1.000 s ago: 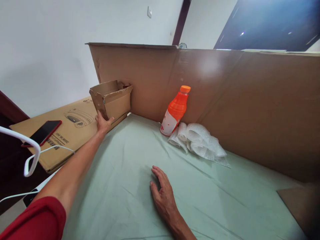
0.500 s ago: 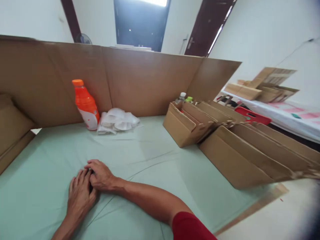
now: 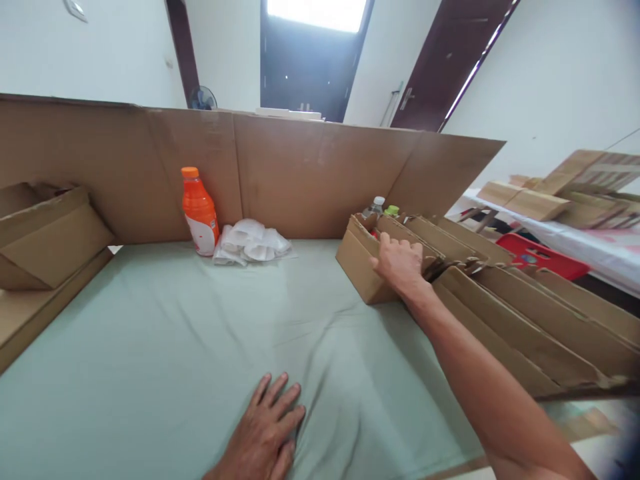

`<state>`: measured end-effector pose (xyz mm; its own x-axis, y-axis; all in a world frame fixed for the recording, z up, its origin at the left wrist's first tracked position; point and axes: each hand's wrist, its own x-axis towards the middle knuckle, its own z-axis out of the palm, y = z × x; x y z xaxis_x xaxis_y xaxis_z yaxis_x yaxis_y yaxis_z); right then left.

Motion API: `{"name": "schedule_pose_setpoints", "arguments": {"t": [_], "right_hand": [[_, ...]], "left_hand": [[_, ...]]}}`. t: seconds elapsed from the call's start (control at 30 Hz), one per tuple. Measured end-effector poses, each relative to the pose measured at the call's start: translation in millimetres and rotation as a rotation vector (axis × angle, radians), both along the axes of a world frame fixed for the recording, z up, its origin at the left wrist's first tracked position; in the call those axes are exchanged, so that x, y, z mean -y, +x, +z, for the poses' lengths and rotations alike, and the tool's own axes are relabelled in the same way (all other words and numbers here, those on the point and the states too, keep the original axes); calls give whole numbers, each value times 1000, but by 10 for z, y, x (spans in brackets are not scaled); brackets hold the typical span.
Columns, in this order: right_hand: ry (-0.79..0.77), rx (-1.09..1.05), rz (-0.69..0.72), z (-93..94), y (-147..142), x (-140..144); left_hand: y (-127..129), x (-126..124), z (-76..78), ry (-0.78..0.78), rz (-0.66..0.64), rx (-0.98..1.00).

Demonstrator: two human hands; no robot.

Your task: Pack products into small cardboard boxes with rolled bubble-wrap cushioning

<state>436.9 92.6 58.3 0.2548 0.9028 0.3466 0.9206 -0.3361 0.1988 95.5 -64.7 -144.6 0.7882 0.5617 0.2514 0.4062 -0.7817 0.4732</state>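
Observation:
My left hand (image 3: 266,430) lies flat on the green cloth (image 3: 150,347) at the bottom centre, fingers spread, holding nothing. At the small cardboard box (image 3: 357,257) on the right, my right hand (image 3: 400,263) is over the front wall with its fingers bent down at the opening. Its fingertips are hidden, so I cannot tell whether they grip anything. Inside that box, behind the hand, show a clear bottle with a white cap (image 3: 379,202) and a light green cap (image 3: 392,211). A bit of red also shows beside my fingers.
An orange bottle (image 3: 200,213) stands by the cardboard wall (image 3: 290,173), next to crumpled white sheets (image 3: 253,241). Larger cardboard boxes (image 3: 500,333) line the right side. Another open box (image 3: 55,233) stands at the left. Beyond the table is a red plastic chair or stool (image 3: 545,257).
My hands, together on the cloth before, are now apart. The right one has moved up and right to the small box; the left has shifted right and spread out. The view has turned slightly left.

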Motion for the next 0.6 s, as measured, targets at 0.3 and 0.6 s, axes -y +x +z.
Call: {"name": "schedule_pose_setpoints", "arguments": {"t": [0.3, 0.6], "right_hand": [[-195, -65, 316, -23, -229, 586], [254, -926, 890, -438, -532, 1609]], "left_hand": [[-314, -126, 13, -157, 488, 396], [-597, 47, 203, -310, 912, 582]]}}
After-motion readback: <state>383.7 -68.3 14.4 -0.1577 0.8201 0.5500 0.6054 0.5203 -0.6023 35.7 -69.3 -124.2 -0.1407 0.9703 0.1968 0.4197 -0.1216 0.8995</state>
